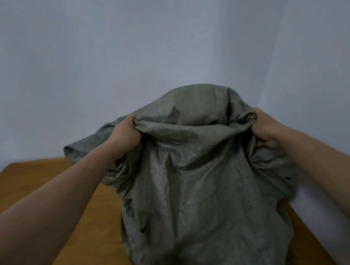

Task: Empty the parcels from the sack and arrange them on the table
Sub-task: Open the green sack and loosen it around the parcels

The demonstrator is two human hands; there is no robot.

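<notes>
A large grey-green woven sack stands bulging on the orange-brown table, filling the middle of the view. My left hand grips a bunched fold of the sack's upper left side. My right hand grips the gathered fabric on its upper right side. Both arms reach forward with the sack held up between them. No parcels are visible; whatever is inside is hidden by the cloth.
The table's far edge meets a pale bluish wall, and a second wall forms a corner at the right. Bare table surface lies to the left of the sack.
</notes>
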